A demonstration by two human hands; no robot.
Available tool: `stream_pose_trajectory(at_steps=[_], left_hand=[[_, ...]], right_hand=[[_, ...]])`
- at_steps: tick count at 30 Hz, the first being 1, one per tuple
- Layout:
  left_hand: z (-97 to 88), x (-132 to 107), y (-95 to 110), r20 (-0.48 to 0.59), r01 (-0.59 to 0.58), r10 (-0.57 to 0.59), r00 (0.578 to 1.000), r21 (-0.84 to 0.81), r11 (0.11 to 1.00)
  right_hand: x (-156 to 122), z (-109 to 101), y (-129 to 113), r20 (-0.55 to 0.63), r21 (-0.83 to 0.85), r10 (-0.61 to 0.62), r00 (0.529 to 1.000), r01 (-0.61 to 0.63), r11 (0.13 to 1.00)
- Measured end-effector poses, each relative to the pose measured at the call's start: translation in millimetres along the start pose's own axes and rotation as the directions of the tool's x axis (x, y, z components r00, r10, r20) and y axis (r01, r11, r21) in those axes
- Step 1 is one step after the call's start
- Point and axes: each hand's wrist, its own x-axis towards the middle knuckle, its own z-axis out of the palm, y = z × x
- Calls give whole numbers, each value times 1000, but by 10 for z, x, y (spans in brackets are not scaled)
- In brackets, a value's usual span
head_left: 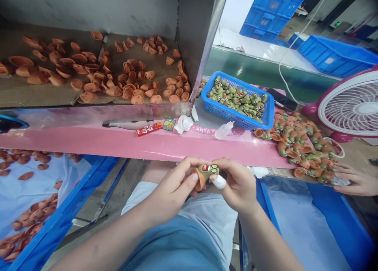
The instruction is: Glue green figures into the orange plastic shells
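Note:
A small figurine [206, 175] with a terracotta-coloured cup-shaped base and a green top with round eyes is held in front of me. My left hand [171, 186] grips its orange base between thumb and fingers. My right hand [236, 182] pinches the green top from the other side. A small white object [219, 181], perhaps a wrapped fingertip or a cloth, sits at my right fingers; I cannot tell which. Beyond my hands runs a pink shelf edge [147, 143].
Another person's hand [354, 180] rests at the right beside a heap of similar figurines [298, 145]. A blue basket [236, 101] holds green figures. Loose orange shells fill a metal shelf [132, 78] and a blue cart [29, 196]. A pink fan [351, 109] stands right.

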Motion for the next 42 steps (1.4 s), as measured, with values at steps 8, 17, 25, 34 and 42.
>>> stream_pose_trajectory(at_steps=[8,17,25,34,42], left_hand=[[-78,18,92,60,-70,61,996,171,983],[-29,-29,-44,-64,-211,247,967,343,915],[-40,-35,-123,-75,-311,413,908,541,781],[-5,-20,-126,-81,-374,516,853,595,712],[17,2,-131,-93,-393,552,829,605,692]], right_hand=[[30,-76,-26,112,101,65,992,-76,992],[8,-70,-112,70,-52,-32,997,35,998],[-37,-67,-231,82,-185,-90,993,104,977],[-67,77,-274,-78,-261,-147,986,122,958],[-44,118,-264,-147,-291,-222,964,172,941]])
